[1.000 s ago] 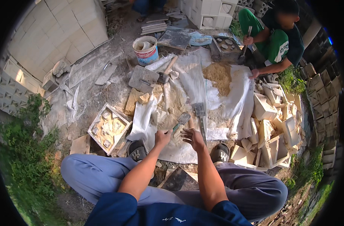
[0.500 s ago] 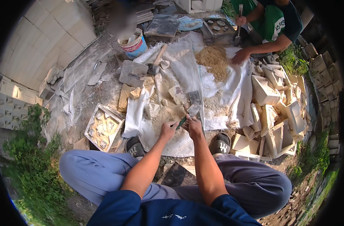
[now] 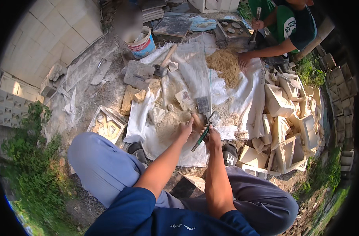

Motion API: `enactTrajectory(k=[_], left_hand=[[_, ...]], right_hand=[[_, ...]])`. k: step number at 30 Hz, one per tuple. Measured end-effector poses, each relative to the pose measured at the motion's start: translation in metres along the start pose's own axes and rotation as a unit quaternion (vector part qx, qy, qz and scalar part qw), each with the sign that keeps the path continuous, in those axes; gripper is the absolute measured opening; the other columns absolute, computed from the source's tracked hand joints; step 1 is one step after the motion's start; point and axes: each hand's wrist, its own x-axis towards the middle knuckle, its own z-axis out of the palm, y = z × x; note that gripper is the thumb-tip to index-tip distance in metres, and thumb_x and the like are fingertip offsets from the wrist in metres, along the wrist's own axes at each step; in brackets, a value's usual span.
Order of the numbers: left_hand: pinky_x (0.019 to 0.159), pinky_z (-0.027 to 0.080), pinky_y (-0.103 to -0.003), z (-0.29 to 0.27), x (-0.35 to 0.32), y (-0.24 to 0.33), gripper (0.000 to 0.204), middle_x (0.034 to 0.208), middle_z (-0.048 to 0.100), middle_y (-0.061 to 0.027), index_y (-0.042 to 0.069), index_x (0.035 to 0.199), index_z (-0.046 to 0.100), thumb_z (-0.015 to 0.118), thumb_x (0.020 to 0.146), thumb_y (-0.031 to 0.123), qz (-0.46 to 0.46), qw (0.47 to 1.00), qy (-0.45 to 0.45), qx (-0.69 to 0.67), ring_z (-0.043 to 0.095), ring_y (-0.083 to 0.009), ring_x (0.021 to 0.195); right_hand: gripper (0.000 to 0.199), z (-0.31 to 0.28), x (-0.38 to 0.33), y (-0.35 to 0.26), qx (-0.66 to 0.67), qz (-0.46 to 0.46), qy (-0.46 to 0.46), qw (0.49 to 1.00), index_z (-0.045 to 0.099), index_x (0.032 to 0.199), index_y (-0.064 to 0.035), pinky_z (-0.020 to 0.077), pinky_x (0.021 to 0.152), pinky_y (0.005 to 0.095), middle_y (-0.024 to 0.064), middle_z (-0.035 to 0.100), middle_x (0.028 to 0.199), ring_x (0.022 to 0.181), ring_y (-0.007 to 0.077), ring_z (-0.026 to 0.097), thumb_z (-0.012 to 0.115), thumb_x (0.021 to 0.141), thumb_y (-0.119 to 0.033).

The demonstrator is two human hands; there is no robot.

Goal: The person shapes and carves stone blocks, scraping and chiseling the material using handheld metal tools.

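My right hand (image 3: 213, 135) is closed round the green handle (image 3: 201, 138) of a small hammer. Its grey metal head (image 3: 214, 117) points away from me, and the handle's end slants back to the left. My left hand (image 3: 185, 129) is just left of the hammer, apart from its handle, fingers partly stretched forward and loosely bent. Beside those fingers is a brown, wood-like piece (image 3: 196, 121), partly hidden. Beyond it lies a dark square block (image 3: 202, 105), with a pale broken slab (image 3: 184, 100) to its left. Under both hands is a white woven sheet (image 3: 187, 154) dusted with pale powder.
A broken-block pile (image 3: 291, 118) rises at the right. At the left stand a rubble-filled box (image 3: 108, 126), a trowel (image 3: 139, 74), a wooden-handled mallet (image 3: 168, 56) and a bucket (image 3: 142, 46). Another person's hand (image 3: 244, 59) touches a sand heap (image 3: 222, 67) at the far right.
My left hand has come off the green handle and sits apart from it. My right hand has moved slightly right and nearer with the hammer. The other person's hand has moved left to the sand.
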Motion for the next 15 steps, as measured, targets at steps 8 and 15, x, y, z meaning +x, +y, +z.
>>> enactTrajectory(k=[8,15], left_hand=[[0.057,0.049,-0.034,0.025,0.012,0.001,0.052,0.078,0.071,-0.0091,0.005,0.092,0.072,0.066,0.083,0.057,0.024,0.979,0.073,0.188,0.068,-0.0185,0.067],[0.072,0.052,-0.045,0.016,0.009,-0.025,0.058,0.092,0.070,-0.0211,-0.003,0.116,0.057,0.058,0.091,0.049,0.043,0.996,0.040,0.065,0.068,-0.0354,0.082]], right_hand=[[0.026,0.003,0.005,-0.001,0.006,-0.005,-0.034,0.999,0.057,0.107,-0.0023,0.0529,0.056,0.0326,0.0046,0.059,0.079,0.062,0.0164,0.058,0.047,0.103,-0.026],[0.029,0.005,0.014,-0.004,-0.084,-0.031,0.066,0.994,0.055,0.090,-0.0030,0.0343,0.040,0.0292,0.0029,0.047,0.069,0.049,0.0133,0.043,0.046,0.102,-0.027]])
